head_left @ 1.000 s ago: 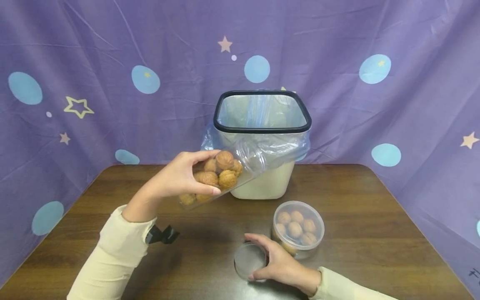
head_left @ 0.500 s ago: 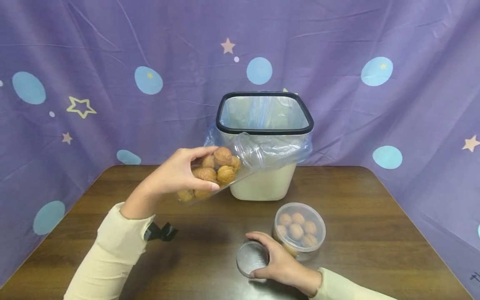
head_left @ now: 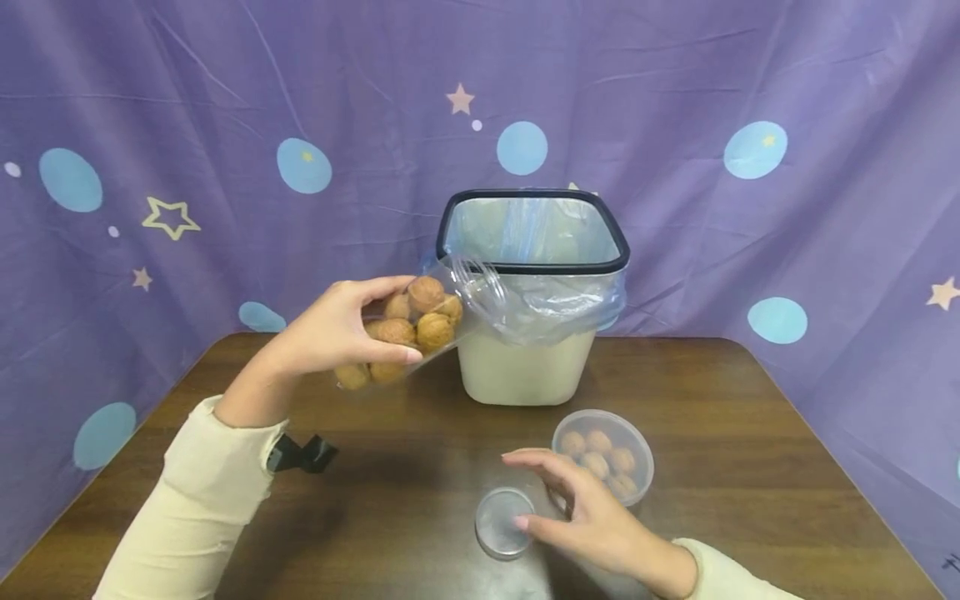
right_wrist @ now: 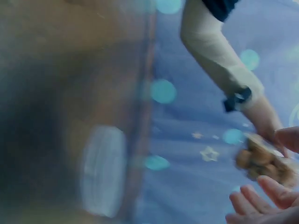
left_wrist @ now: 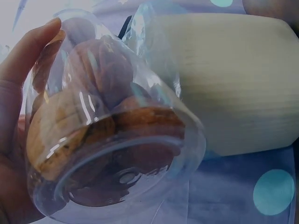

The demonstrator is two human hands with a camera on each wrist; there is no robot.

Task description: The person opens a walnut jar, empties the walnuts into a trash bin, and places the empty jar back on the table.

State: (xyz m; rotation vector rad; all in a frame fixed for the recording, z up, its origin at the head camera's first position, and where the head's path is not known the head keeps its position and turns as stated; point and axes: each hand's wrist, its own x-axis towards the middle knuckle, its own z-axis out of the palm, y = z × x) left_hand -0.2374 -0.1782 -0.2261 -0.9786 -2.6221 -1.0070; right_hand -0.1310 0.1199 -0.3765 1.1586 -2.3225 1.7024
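My left hand (head_left: 333,329) grips a clear plastic jar (head_left: 480,287) of walnuts (head_left: 435,331), held tilted above the table with its mouth up and to the right. In the left wrist view the jar's round base (left_wrist: 126,172) faces the camera, walnuts resting inside. A small round lid (head_left: 504,525) lies on the table. Just to its right my right hand (head_left: 600,521) hovers with fingers spread, holding nothing. Behind that hand stands a second, wider jar (head_left: 603,454) with a translucent lid and walnuts inside, partly hidden by the hand.
A cream bin (head_left: 525,375) with a black rim (head_left: 536,268) and a bluish plastic liner (head_left: 555,304) stands at the table's back, close behind the held jar's mouth. A purple curtain (head_left: 375,125) hangs round the wooden table (head_left: 712,433).
My right hand has let go of the small lid, leaving it on the table, and has lifted slightly. My left hand has carried the jar a little left and up.
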